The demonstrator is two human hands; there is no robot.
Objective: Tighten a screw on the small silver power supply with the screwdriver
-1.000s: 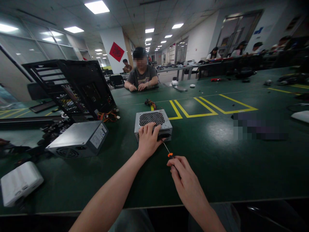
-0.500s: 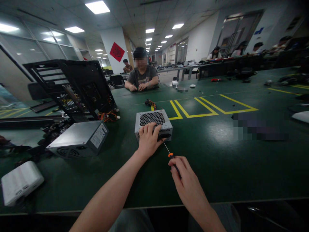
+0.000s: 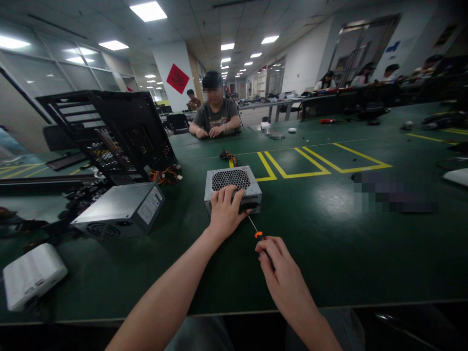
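Bench: a dark green bench (image 3: 329, 263) with yellow tape (image 3: 307, 174) marked across its middle.
Person opposite: a co-worker (image 3: 215, 114) sits at the far edge, forearms resting on it.
Computer case: the black case (image 3: 139, 122) stands to the left, its frame open.
Second box: a silver box (image 3: 117, 202) with a label and a round vent lies just in front of the case.
Metal box: the vented box (image 3: 232, 179) sits on the bench straight ahead of the person, honeycomb grille facing up.
Left hand: partly open, the left hand (image 3: 224, 212) arches its fingers over the vented box's near top edge, thumb lower at the near face; whether it grips or only steadies, I cannot tell.
Right hand: the right hand (image 3: 280, 265) is curled closed around the screwdriver's handle.
Screwdriver: the orange-collared screwdriver (image 3: 259, 235) slants up to the vented box's near face, beside the left thumb; its tip is hidden.
Wires: a small bundle (image 3: 230, 157) lies just behind the vented box.
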